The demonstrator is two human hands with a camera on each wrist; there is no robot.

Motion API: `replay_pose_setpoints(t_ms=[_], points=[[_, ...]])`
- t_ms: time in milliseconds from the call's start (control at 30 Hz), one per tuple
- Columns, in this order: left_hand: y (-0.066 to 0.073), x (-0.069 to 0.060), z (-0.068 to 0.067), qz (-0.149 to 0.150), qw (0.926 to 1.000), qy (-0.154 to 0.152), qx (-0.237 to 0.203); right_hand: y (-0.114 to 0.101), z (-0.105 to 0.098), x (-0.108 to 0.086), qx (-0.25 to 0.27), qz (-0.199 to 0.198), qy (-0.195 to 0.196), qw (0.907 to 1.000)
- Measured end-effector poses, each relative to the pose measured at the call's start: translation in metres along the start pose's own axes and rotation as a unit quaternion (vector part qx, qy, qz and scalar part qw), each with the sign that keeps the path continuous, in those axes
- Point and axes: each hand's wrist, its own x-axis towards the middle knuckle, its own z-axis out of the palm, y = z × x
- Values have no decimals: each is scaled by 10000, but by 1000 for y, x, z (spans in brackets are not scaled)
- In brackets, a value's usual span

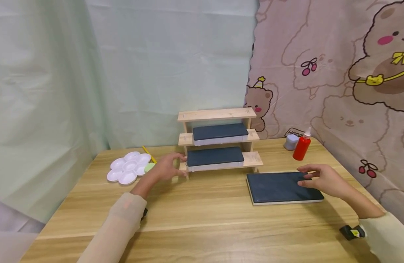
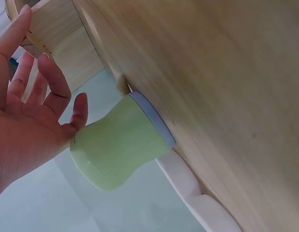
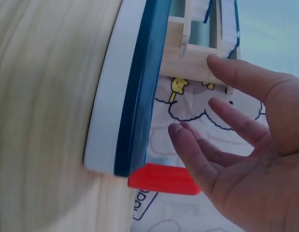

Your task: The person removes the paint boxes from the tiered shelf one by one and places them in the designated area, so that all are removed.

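Observation:
My left hand (image 1: 167, 167) reaches to the left end of a small wooden tiered shelf (image 1: 216, 114), fingers spread and slightly bent, near a flat box with a dark blue top and white sides (image 1: 215, 157) on the lowest tier. Whether the fingertips touch the shelf or box I cannot tell. A similar box (image 1: 219, 132) lies one tier up. Over the right end of a third such box (image 1: 279, 188), flat on the table, hovers my right hand (image 1: 325, 179); the right wrist view shows its fingers (image 3: 192, 150) apart and holding nothing.
Behind my left hand is a light green waisted container (image 2: 118, 140), with a white flower-shaped palette (image 1: 117, 164) and a yellow stick (image 1: 149, 154) nearby. A red squeeze bottle (image 1: 301, 148) and a pale purple container (image 1: 291, 142) stand at the back right. Curtains hang behind the table.

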Motion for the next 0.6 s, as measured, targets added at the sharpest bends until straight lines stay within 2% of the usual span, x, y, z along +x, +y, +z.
replay_pose_setpoints(t_ms=[400, 600], points=[[0, 0, 0, 48, 10000, 21, 19, -7, 9, 15, 108, -374, 524, 9979], [2, 0, 0, 0, 10000, 21, 26, -13, 16, 22, 337, -364, 538, 9973]])
